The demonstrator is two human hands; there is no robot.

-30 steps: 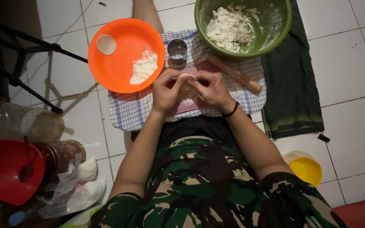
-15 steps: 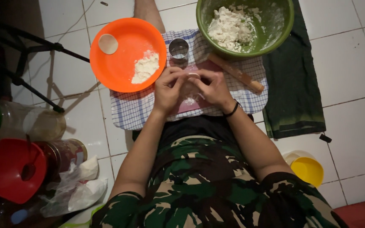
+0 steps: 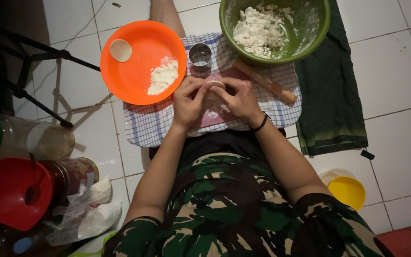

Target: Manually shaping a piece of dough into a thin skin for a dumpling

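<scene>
Both my hands meet over a pink board (image 3: 215, 119) on a checked cloth (image 3: 148, 128). My left hand (image 3: 189, 102) and my right hand (image 3: 241, 100) together pinch a small pale piece of dough (image 3: 214, 87) between the fingertips. An orange plate (image 3: 134, 76) to the left holds a flat dough disc (image 3: 121, 50) and a heap of white flour (image 3: 163, 76). A round metal cutter (image 3: 200, 54) stands just beyond my fingers. A green bowl (image 3: 310, 33) with crumbly white dough (image 3: 258, 31) sits at the top right, and a wooden rolling pin (image 3: 267, 83) lies beside it.
A dark green cloth (image 3: 331, 95) lies on the white tiles at right. A yellow cup (image 3: 348, 190) stands near my right knee. At left are jars (image 3: 48, 140), a red lid (image 3: 10, 192), a plastic bag (image 3: 91, 214) and a black stand (image 3: 34, 66).
My fingers have shifted slightly around the dough piece, turning and pinching it. Everything else stays where it was.
</scene>
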